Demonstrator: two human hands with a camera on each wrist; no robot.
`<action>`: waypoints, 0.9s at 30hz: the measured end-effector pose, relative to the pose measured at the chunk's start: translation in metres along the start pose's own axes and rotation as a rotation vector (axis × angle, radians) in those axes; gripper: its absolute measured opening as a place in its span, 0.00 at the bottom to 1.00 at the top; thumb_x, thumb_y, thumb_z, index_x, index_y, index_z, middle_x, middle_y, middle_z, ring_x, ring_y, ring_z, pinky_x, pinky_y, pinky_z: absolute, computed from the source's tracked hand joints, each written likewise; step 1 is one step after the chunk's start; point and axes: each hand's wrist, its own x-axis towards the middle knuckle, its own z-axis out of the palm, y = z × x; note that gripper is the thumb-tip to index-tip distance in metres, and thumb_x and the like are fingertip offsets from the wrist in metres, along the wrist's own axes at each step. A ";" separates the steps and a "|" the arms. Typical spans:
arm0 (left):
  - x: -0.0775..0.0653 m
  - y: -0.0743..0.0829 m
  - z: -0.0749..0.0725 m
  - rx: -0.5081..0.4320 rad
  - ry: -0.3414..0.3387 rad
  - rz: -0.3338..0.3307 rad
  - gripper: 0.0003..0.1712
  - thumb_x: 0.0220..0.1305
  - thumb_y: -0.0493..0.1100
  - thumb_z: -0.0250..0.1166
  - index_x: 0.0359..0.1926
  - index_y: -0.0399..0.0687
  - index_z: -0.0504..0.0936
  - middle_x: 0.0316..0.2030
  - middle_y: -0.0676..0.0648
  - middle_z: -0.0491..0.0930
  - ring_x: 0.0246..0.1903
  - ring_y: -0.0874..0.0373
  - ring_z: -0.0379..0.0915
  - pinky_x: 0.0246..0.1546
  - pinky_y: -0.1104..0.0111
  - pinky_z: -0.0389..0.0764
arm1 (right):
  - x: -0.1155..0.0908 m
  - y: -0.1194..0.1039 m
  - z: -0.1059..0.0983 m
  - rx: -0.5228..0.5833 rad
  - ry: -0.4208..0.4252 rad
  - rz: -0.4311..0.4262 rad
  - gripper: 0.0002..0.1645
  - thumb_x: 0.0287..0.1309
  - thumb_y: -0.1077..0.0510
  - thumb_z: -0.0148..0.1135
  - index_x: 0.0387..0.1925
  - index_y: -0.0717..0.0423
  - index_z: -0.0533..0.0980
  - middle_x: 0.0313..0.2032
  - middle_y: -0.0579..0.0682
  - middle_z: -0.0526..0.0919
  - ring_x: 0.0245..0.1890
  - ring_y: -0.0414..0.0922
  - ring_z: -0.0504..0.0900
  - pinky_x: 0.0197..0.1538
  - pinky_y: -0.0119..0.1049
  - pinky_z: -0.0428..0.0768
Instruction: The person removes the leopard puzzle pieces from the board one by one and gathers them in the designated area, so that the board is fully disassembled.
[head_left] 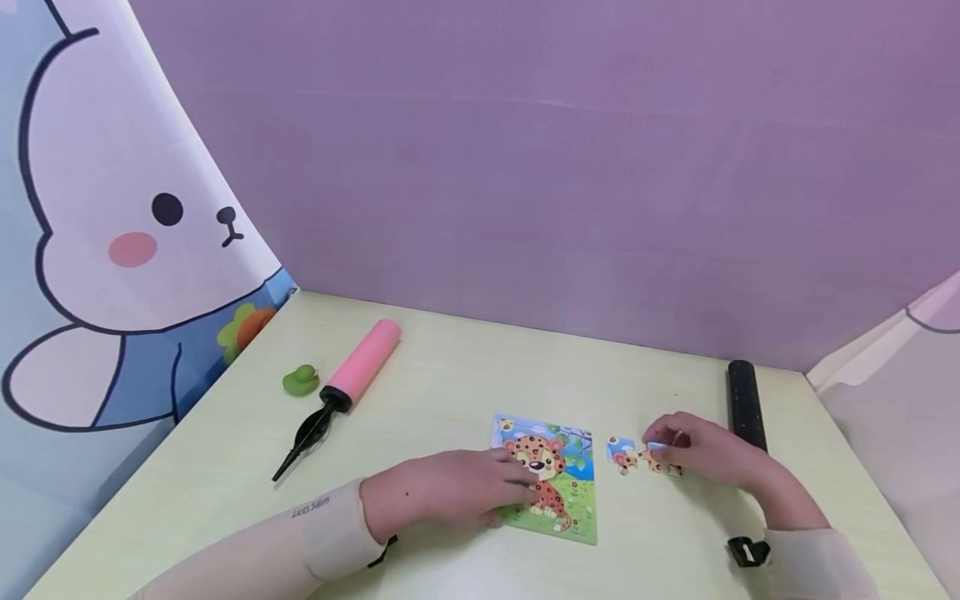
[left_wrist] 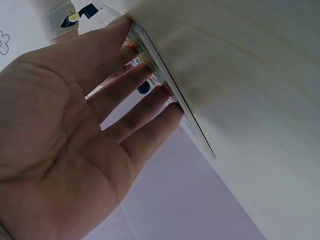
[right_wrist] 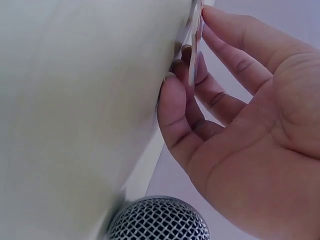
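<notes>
A leopard picture puzzle (head_left: 573, 492) lies flat on the table, and my left hand (head_left: 457, 492) rests on its left part, hiding some of the picture. In the left wrist view the fingertips (left_wrist: 172, 107) touch the puzzle board (left_wrist: 192, 127), with the fingers extended. To the right of it, my right hand (head_left: 708, 450) pinches a puzzle piece (head_left: 654, 460) between thumb and fingers. The right wrist view shows this thin piece (right_wrist: 194, 60) edge-on, a little off the tabletop. A loose puzzle piece (head_left: 622, 455) lies between the board and the right hand.
A black microphone (head_left: 744, 404) lies just beyond the right hand; its mesh head (right_wrist: 159, 220) shows in the right wrist view. At the left are a pink balloon pump (head_left: 367, 358) and a green toy duck (head_left: 302, 381). A purple curtain (head_left: 525, 183) stands behind the table.
</notes>
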 end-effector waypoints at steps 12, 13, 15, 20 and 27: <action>0.002 0.000 -0.002 0.006 -0.015 -0.006 0.34 0.75 0.53 0.68 0.78 0.66 0.71 0.80 0.60 0.67 0.79 0.58 0.64 0.78 0.70 0.72 | 0.002 0.002 0.001 0.027 -0.009 -0.024 0.15 0.73 0.56 0.67 0.56 0.57 0.80 0.42 0.52 0.78 0.33 0.36 0.75 0.34 0.30 0.78; 0.001 0.001 -0.002 0.003 -0.017 -0.005 0.34 0.75 0.53 0.67 0.78 0.66 0.71 0.80 0.60 0.67 0.79 0.58 0.64 0.78 0.70 0.73 | 0.002 0.001 0.001 0.026 -0.011 -0.023 0.15 0.72 0.56 0.67 0.56 0.57 0.80 0.42 0.52 0.78 0.33 0.36 0.75 0.34 0.30 0.79; 0.001 0.001 -0.002 0.008 -0.014 -0.004 0.34 0.75 0.53 0.67 0.78 0.66 0.71 0.80 0.60 0.67 0.79 0.58 0.65 0.78 0.70 0.73 | 0.001 0.000 0.002 0.016 -0.008 -0.013 0.15 0.72 0.55 0.68 0.56 0.57 0.80 0.42 0.52 0.78 0.33 0.36 0.75 0.34 0.30 0.78; 0.002 0.001 -0.002 0.019 -0.005 0.001 0.34 0.76 0.53 0.67 0.78 0.65 0.71 0.79 0.60 0.68 0.78 0.59 0.65 0.78 0.70 0.72 | 0.002 -0.008 0.002 -0.029 0.019 0.024 0.16 0.70 0.55 0.69 0.55 0.56 0.80 0.43 0.51 0.79 0.35 0.38 0.74 0.34 0.30 0.78; 0.003 0.001 -0.003 -0.009 -0.013 -0.009 0.34 0.75 0.52 0.68 0.78 0.65 0.72 0.79 0.60 0.68 0.77 0.59 0.66 0.77 0.71 0.73 | 0.013 -0.036 0.008 -0.112 0.116 0.020 0.14 0.72 0.55 0.67 0.54 0.56 0.81 0.41 0.49 0.81 0.31 0.38 0.76 0.27 0.32 0.79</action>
